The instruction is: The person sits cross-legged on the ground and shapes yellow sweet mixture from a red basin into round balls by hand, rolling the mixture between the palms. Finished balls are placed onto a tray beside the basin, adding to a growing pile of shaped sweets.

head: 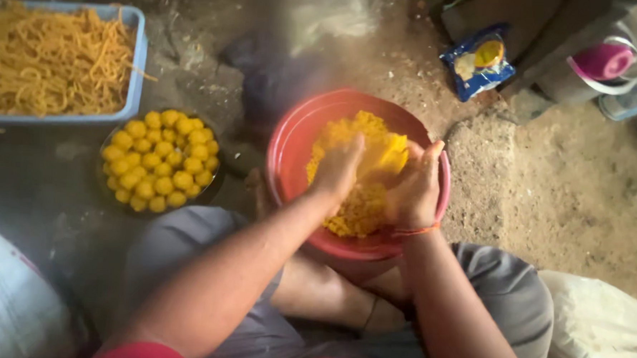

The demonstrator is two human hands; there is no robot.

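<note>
Both hands cupped together, pressing yellow crumbly mix between the palms over a red bowl.

Left hand [339,167] and right hand [412,189] curled narrow around a lump of the yellow mix [365,170], low inside the red bowl [285,152] resting on the floor [568,190] before crossed legs. Left of the bowl, a dark plate [214,189] heaped with yellow balls [160,159]; beyond it, a blue tub [139,64] of thin fried strands [48,60]. Blue packet [477,60] farther back, right.
</note>
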